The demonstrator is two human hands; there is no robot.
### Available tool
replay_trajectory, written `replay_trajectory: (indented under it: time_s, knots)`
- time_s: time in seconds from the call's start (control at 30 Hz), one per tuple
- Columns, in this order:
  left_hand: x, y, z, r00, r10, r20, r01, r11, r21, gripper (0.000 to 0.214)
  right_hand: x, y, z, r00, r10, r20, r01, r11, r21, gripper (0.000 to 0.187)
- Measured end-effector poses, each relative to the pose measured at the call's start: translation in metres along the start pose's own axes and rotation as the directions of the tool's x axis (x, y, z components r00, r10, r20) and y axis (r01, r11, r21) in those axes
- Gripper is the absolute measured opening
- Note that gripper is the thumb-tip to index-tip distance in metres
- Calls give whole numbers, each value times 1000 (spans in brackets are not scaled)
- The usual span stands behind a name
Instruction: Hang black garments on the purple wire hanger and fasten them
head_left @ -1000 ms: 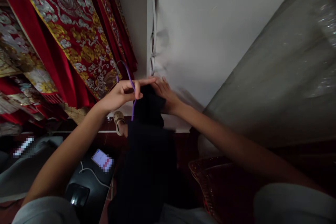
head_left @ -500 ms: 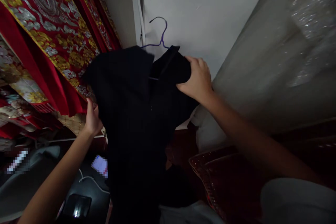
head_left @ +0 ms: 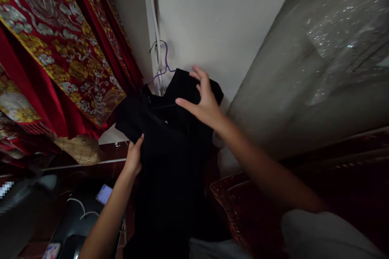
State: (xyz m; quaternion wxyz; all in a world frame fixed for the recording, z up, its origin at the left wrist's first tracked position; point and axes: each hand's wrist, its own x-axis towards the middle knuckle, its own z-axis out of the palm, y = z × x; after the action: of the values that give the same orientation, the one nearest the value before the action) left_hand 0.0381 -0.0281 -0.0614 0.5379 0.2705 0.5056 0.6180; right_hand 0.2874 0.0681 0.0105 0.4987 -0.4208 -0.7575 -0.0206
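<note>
A long black short-sleeved garment (head_left: 170,158) hangs from a thin purple hanger (head_left: 166,58) in front of me. Its neckline gapes open below the hanger's hook. At the garment's left side, under the sleeve, my left hand (head_left: 134,157) is closed on the cloth, thumb in front and most fingers hidden behind. My right hand (head_left: 206,103) is over the shoulder on the other side, thumb and fingers spread apart. Whether its fingertips touch the cloth I cannot tell.
Red embroidered cloths (head_left: 75,48) hang at the left. Behind the garment stands a white wall (head_left: 219,20) with a cable. Clear plastic wrapping (head_left: 334,44) covers something large at right, above dark red carved furniture (head_left: 273,198). A phone (head_left: 104,194) lies lower left near a white cord.
The garment and hanger have shifted and turned, the hook now nearer the cable. My right hand has let go of the shoulder and spread its fingers. My left hand still holds the side.
</note>
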Motion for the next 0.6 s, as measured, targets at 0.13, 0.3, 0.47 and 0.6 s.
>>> replay_trajectory:
  time_s: [0.13, 0.3, 0.47, 0.6]
  knots:
    - [-17, -18, 5, 1000, -14, 22, 14, 1000, -18, 42, -46, -12, 74, 938, 301, -173, -287, 953, 98, 88]
    - [-28, -35, -12, 953, 282, -109, -267, 954, 135, 41, -136, -24, 121, 700, 713, 34, -653, 621, 433, 61]
    - [-51, -58, -5, 482, 842, -241, -687, 534, 493, 42, -187, -44, 95, 597, 758, 262, -688, 316, 653, 29]
    - [-73, -97, 21, 683, 698, 217, -711, 566, 419, 27, -172, -60, 59, 678, 650, 344, -634, 280, 721, 21]
